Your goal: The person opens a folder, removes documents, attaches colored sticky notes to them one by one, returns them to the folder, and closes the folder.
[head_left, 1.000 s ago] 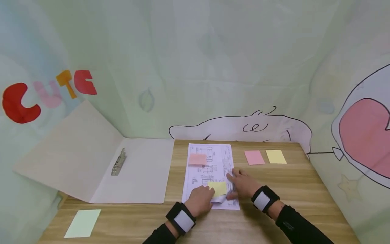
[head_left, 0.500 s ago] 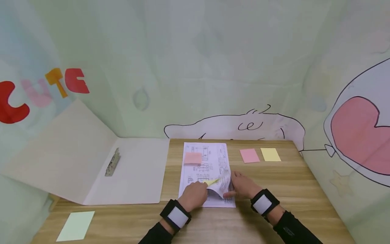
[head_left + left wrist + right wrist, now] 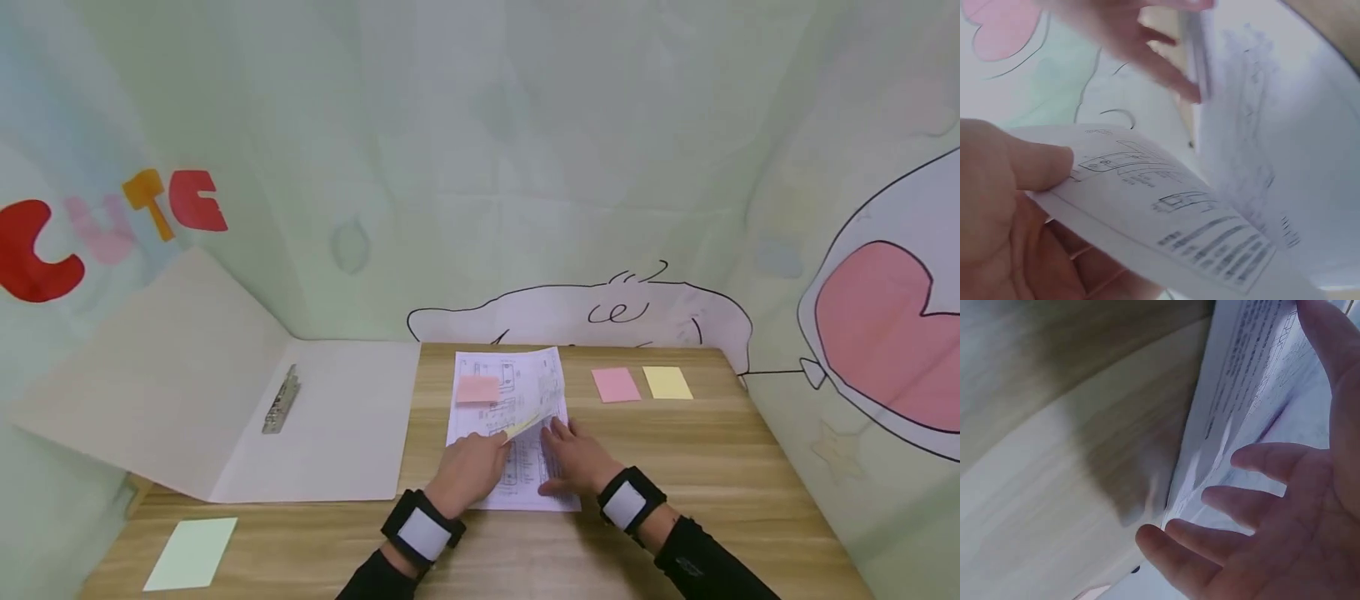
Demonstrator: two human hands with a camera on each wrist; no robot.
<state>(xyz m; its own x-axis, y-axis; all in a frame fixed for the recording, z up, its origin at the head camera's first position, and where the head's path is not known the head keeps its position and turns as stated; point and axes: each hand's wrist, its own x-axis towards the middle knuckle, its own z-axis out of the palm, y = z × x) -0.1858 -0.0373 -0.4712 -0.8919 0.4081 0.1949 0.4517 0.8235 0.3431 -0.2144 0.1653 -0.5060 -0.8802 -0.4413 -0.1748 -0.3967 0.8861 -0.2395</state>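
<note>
As you pinch the top sheet between the thumb and fingers of your left hand, the page bends up off the lower sheet near the middle of the table. Your right hand grasps nothing, its fingers spread at the papers' right edge; how firmly they press cannot be told. A yellow note shows nearly edge-on beside the raised page, while a pink note lies at the papers' upper left. To your left, a folder sits with its cover raised, a metal clip inside.

Trouble, if it comes, likely starts at the bend: pull too sharply across and the thin page could crease. Its curve might also peel the yellow note loose or fold it under. Should your right hand bear too lightly on the lower sheet, a tug from the left could drag the papers askew, and a careless pinch might gather more than one page.
</note>
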